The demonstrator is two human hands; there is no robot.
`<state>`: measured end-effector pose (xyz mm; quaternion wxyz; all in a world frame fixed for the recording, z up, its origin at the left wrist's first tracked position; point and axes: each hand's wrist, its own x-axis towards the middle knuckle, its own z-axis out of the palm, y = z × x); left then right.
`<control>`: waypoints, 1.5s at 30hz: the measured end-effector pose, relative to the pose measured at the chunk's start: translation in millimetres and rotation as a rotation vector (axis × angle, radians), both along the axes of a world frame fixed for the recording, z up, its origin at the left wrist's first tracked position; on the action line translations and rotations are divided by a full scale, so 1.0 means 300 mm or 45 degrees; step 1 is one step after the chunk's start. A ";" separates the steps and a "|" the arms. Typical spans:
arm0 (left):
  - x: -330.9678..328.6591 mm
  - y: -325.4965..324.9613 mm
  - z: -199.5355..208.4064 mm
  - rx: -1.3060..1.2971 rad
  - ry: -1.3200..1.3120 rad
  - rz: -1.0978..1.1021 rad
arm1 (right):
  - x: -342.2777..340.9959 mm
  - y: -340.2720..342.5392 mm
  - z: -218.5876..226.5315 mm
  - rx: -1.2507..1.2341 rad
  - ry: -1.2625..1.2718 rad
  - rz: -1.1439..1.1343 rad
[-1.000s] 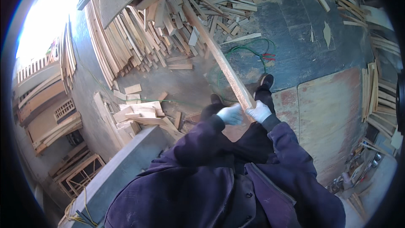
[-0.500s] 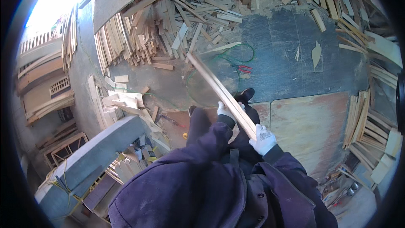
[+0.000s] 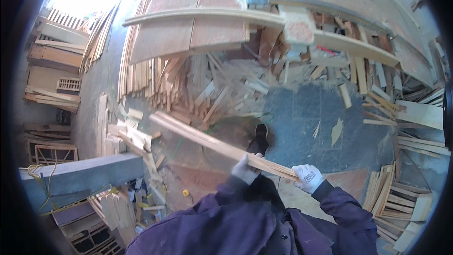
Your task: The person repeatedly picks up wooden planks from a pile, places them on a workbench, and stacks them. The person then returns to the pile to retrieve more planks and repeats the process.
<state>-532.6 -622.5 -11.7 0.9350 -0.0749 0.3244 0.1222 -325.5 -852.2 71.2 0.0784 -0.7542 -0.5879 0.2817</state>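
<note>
Both my hands, in white gloves, carry a small bundle of long, thin wooden strips (image 3: 207,140). The bundle slants from the upper left down to the right in front of my body. My left hand (image 3: 244,170) is closed around it near the middle, with part of its fingers hidden behind the wood. At the near right end, my right hand (image 3: 309,178) grips the strips, fingers wrapped over them. How many strips lie together I cannot tell.
Ahead stands a worktable (image 3: 217,33) with long strips (image 3: 188,14) along it. Stacked strips (image 3: 155,78) and scattered offcuts (image 3: 207,94) lie before it. A grey beam (image 3: 85,172) crosses at left; wood stacks (image 3: 380,186) stand at right. My dark shoe (image 3: 261,138) is on the floor.
My view has lifted, bringing the worktable into sight. The strips have swung to a flatter slant, their far end moving left. Both hands keep hold, and one foot has stepped forward.
</note>
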 end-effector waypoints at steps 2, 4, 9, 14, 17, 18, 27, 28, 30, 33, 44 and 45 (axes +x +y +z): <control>0.115 0.030 0.062 0.031 -0.044 0.034 | 0.137 0.052 0.007 0.062 -0.179 0.032; 0.264 0.095 0.129 0.141 -0.097 0.053 | 0.279 0.126 0.022 -0.002 -0.327 0.077; 0.780 0.256 0.263 0.165 -0.237 0.043 | 0.637 0.280 0.128 0.136 -0.671 -0.206; 1.404 0.403 0.329 0.595 -0.299 -0.101 | 1.135 0.363 0.268 0.265 -0.571 -0.363; 1.772 0.456 0.348 0.521 -0.358 -0.210 | 1.439 0.417 0.325 0.158 -0.808 -0.443; 1.877 0.453 0.351 0.522 -0.397 -0.169 | 1.532 0.423 0.356 0.061 -0.772 -0.482; 2.485 0.396 0.283 0.052 -0.243 0.095 | 2.062 0.558 0.446 0.300 -0.822 -0.240; 2.528 0.398 0.272 0.035 -0.299 0.095 | 2.130 0.597 0.428 0.573 -1.158 0.074; 2.617 0.412 0.252 0.317 -0.387 0.101 | 2.236 0.656 0.371 0.402 -0.940 -0.359; 2.772 0.471 0.258 0.293 -0.522 0.100 | 2.426 0.729 0.315 0.682 -1.036 -0.563; 3.060 0.327 0.348 1.353 0.264 -0.577 | 3.261 0.580 0.017 0.346 -0.705 -0.432; 3.065 0.346 0.337 1.779 0.310 -0.510 | 3.299 0.550 -0.030 0.347 -0.687 -0.301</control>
